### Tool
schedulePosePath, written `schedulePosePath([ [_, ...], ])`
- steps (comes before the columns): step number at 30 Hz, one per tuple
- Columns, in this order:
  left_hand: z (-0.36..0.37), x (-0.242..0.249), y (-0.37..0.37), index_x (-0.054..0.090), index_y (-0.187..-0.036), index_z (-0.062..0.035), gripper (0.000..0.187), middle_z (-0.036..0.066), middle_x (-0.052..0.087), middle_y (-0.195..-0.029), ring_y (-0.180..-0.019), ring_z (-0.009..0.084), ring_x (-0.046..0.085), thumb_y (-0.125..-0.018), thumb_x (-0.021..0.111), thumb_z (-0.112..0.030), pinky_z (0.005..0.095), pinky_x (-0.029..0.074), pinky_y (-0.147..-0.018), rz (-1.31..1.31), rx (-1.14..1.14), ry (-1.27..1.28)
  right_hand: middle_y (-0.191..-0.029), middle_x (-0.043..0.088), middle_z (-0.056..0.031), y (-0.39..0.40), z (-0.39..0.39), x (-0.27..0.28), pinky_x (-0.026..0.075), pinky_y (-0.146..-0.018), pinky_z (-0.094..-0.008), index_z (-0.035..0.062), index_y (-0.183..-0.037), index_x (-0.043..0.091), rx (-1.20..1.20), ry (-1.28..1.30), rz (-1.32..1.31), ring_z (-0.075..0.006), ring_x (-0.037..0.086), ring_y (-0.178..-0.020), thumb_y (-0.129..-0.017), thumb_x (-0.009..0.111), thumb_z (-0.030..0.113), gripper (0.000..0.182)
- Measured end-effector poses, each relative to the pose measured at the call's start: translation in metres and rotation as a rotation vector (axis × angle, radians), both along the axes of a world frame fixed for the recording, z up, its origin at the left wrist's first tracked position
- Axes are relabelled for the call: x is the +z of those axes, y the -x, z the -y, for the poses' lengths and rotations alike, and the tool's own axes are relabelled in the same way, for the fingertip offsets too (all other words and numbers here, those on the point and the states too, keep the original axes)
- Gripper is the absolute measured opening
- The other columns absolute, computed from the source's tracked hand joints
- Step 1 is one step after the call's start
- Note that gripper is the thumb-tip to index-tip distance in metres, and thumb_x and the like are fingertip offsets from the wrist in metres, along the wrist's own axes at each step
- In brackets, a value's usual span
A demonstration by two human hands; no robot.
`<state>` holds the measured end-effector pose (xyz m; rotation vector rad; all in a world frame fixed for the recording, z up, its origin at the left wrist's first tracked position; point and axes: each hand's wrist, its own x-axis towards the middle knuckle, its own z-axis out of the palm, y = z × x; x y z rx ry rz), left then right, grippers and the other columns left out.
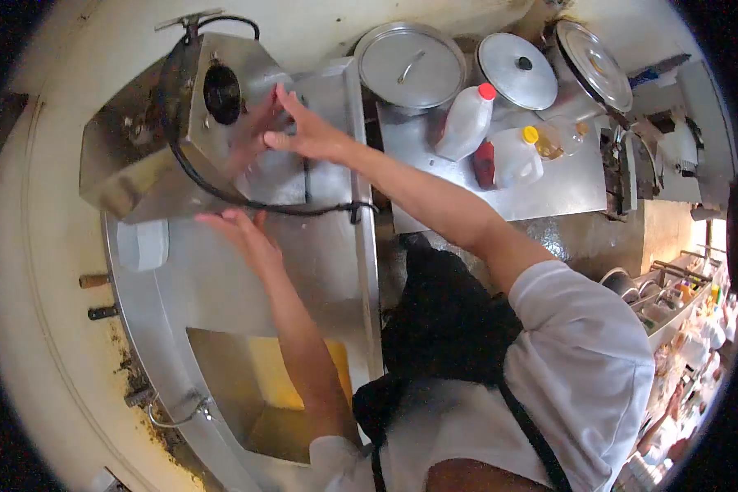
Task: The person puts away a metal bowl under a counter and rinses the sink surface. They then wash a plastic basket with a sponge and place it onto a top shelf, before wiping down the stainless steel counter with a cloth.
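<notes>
A boxy stainless steel machine with a round dark opening stands at the upper left on the metal counter. A black power cord loops over its front and trails right across the counter. My left hand is at the machine's lower edge, palm up, its fingers stretched out and the tips right at the metal. My right hand faces the machine's right side, thumb and fingers apart, with its reflection in the steel. Neither hand is closed round anything.
A white plastic container sits below the machine. Nearer me is a sink with something yellow in it and a faucet. On the right, a steel table bears lidded pots and plastic jugs. Knife handles line the wall.
</notes>
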<state>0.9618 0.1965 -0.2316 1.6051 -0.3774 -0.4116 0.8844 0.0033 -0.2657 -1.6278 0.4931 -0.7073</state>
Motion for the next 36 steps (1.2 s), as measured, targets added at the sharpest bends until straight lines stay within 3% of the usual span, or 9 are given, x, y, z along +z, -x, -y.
schedulePosePath([
  [15,0.047,-0.015,-0.039,-0.008,-0.15,-0.0265,0.099,-0.001,0.001,-0.155,-0.136,0.0232,0.016,-0.081,0.04,-0.078,0.0443,0.041,-0.094,-0.213,-0.014,0.067,-0.15,0.022,-0.0214,-0.05,0.063,-0.008,0.026,-0.111,-0.0392,0.0061,-0.15,-0.002,-0.014,0.049,-0.072,-0.0308,0.028,-0.137,-0.078,0.073,0.049,0.113],
  [18,0.05,-0.002,-0.023,0.004,-0.151,-0.0253,0.091,0.001,0.014,-0.153,-0.134,0.0228,0.024,-0.084,0.041,-0.075,0.0407,0.042,-0.093,-0.087,0.139,0.047,-0.136,0.044,-0.0207,-0.055,0.072,-0.026,0.036,-0.104,-0.0357,0.0042,-0.15,0.014,-0.072,0.243,0.024,-0.029,0.043,-0.126,-0.085,0.068,0.041,0.092],
  [21,0.015,0.009,-0.025,0.021,-0.148,-0.0204,0.079,0.004,0.025,-0.149,-0.129,0.0244,0.034,-0.089,0.039,-0.069,0.0419,0.042,-0.095,-0.049,-0.065,-0.037,-0.12,0.06,-0.0226,-0.023,0.06,-0.018,0.044,-0.094,-0.0408,0.0002,-0.131,0.048,-0.222,-0.044,0.054,-0.0304,0.056,-0.113,-0.081,0.069,0.04,0.067],
  [23,-0.033,-0.018,-0.041,0.03,-0.143,-0.0149,0.073,0.006,0.036,-0.142,-0.12,0.0245,0.044,-0.091,0.04,-0.065,0.0403,0.044,-0.094,-0.084,0.011,0.003,-0.091,0.067,-0.0159,0.037,0.008,0.025,0.05,-0.077,-0.0396,0.0022,-0.106,0.06,-0.649,0.15,0.207,-0.0253,0.064,-0.083,-0.087,0.061,0.027,0.032],
  [25,-0.087,-0.039,-0.029,0.041,-0.136,-0.0085,0.065,0.01,0.049,-0.128,-0.108,0.0241,0.053,-0.094,0.042,-0.058,0.0386,0.046,-0.09,-0.14,0.106,0.103,-0.089,0.065,-0.0156,0.089,-0.069,0.018,0.05,-0.076,-0.0381,0.0014,-0.103,0.058,-0.419,0.035,0.039,-0.0272,0.065,-0.083,-0.089,0.056,0.019,0.022],
  [27,-0.152,-0.058,0.015,0.051,-0.124,-0.0036,0.055,0.011,0.06,-0.108,-0.093,0.0214,0.058,-0.096,0.045,-0.05,0.0349,0.049,-0.082,-0.213,0.118,0.225,-0.115,0.056,-0.0206,0.114,-0.144,-0.037,0.043,-0.094,-0.0407,0.0014,-0.12,0.053,0.029,0.496,-0.06,-0.0334,0.054,-0.112,-0.087,0.06,0.026,0.042],
  [30,-0.237,-0.054,0.087,0.06,-0.106,-0.0025,0.042,0.008,0.064,-0.09,-0.08,0.0154,0.06,-0.098,0.047,-0.042,0.0297,0.05,-0.068,-0.211,0.271,0.052,-0.135,0.041,-0.0265,0.074,-0.164,-0.065,0.032,-0.106,-0.0476,-0.0018,-0.133,0.041,-0.063,0.954,-0.421,-0.0399,0.036,-0.129,-0.086,0.062,0.03,0.061],
  [34,-0.334,-0.031,0.142,0.061,-0.103,-0.0021,0.038,0.007,0.064,-0.082,-0.071,0.0139,0.06,-0.098,0.05,-0.038,0.0283,0.049,-0.065,-0.183,0.376,-0.185,-0.148,0.027,-0.0239,0.002,-0.222,-0.078,0.015,-0.115,-0.0493,-0.0019,-0.137,0.038,-0.05,1.089,-0.656,-0.0403,0.02,-0.139,-0.085,0.057,0.043,0.071],
  [36,-0.361,-0.027,0.152,0.061,-0.103,-0.002,0.038,0.007,0.064,-0.08,-0.069,0.014,0.06,-0.098,0.05,-0.038,0.0284,0.049,-0.064,-0.179,0.448,-0.159,-0.15,0.026,-0.021,-0.014,-0.301,-0.108,0.012,-0.116,-0.0492,0.0056,-0.136,0.044,0.284,0.996,-0.295,-0.0384,0.019,-0.14,-0.083,0.059,0.042,0.066],
])
